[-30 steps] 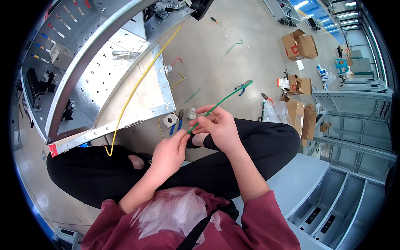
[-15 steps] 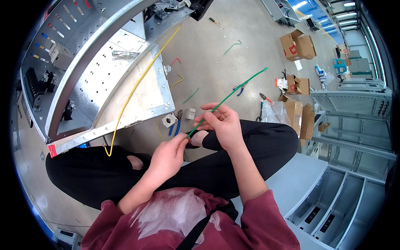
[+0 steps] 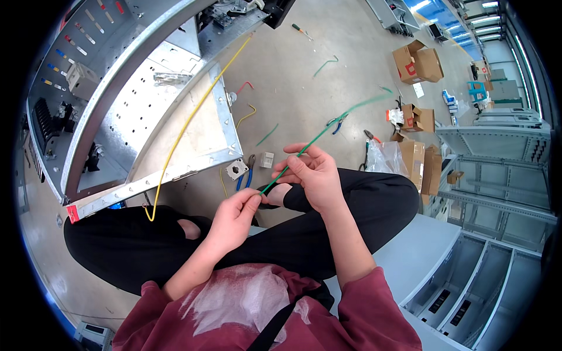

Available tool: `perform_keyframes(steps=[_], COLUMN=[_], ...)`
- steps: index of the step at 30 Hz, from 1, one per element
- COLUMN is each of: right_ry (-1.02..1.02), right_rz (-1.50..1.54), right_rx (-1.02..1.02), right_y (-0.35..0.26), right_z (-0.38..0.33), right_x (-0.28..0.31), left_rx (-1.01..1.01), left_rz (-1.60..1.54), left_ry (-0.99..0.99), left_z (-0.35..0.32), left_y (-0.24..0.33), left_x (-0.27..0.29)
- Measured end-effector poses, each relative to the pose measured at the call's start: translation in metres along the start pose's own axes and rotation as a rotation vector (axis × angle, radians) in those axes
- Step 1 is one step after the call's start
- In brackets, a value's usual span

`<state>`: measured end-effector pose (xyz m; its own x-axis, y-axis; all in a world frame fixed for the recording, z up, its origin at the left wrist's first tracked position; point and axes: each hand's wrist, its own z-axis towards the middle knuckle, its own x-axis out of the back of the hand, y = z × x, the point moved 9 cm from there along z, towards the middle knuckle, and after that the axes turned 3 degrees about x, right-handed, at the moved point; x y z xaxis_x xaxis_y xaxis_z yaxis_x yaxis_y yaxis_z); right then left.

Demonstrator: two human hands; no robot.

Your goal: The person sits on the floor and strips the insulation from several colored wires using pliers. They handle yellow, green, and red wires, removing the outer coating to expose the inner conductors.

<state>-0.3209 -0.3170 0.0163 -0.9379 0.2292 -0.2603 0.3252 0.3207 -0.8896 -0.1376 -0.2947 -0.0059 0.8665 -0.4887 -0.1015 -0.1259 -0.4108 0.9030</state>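
A green wire (image 3: 321,134) runs between my hands and slants up to the right, its far end smeared by motion. My left hand (image 3: 235,219) pinches its lower end between thumb and fingers, above my lap. Higher and to the right, my right hand (image 3: 310,173) closes thumb and fingers around the wire's middle part. A yellow wire (image 3: 188,126) with a hooked lower end lies across the metal cabinet frame (image 3: 158,175) on my left, touched by neither hand.
Blue-handled pliers (image 3: 250,173), a white square part (image 3: 236,169) and a small white block (image 3: 267,159) lie on the floor ahead. Other pliers (image 3: 338,124), wire offcuts (image 3: 267,134) and a screwdriver (image 3: 300,30) are farther off. Cardboard boxes (image 3: 418,62) and grey cabinets (image 3: 497,146) stand right.
The green wire's far end has whipped, going from sharp to blurred and bending slightly down to the right. Both hands keep their hold almost in place.
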Motion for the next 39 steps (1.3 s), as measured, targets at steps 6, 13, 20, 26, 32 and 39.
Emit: perform_keyframes(steps=[6, 13, 20, 26, 32, 39], right_ry=[0.061, 0.026, -0.076, -0.094, -0.064, -0.019], right_rz=[0.009, 0.169, 0.026, 0.087, 0.146, 0.138], right_rx=[0.11, 0.036, -0.053, -0.057, -0.043, -0.051], right_y=[-0.008, -0.005, 0.021, 0.013, 0.013, 0.01], right_z=[-0.001, 0.001, -0.003, -0.001, -0.005, -0.006], right_x=[-0.001, -0.004, -0.023, -0.025, -0.023, -0.027], left_rx=[-0.062, 0.075, 0.193, 0.278, 0.288, 0.342], left_rz=[0.011, -0.547, -0.697, -1.006, -1.045, -1.154], left_ry=[0.075, -0.164, -0.205, -0.333, -0.345, -0.347], left_z=[0.001, 0.001, 0.002, -0.003, -0.004, -0.007], left_y=[0.004, -0.012, -0.021, -0.012, -0.014, -0.009], left_x=[-0.001, -0.013, -0.016, -0.024, -0.026, -0.03])
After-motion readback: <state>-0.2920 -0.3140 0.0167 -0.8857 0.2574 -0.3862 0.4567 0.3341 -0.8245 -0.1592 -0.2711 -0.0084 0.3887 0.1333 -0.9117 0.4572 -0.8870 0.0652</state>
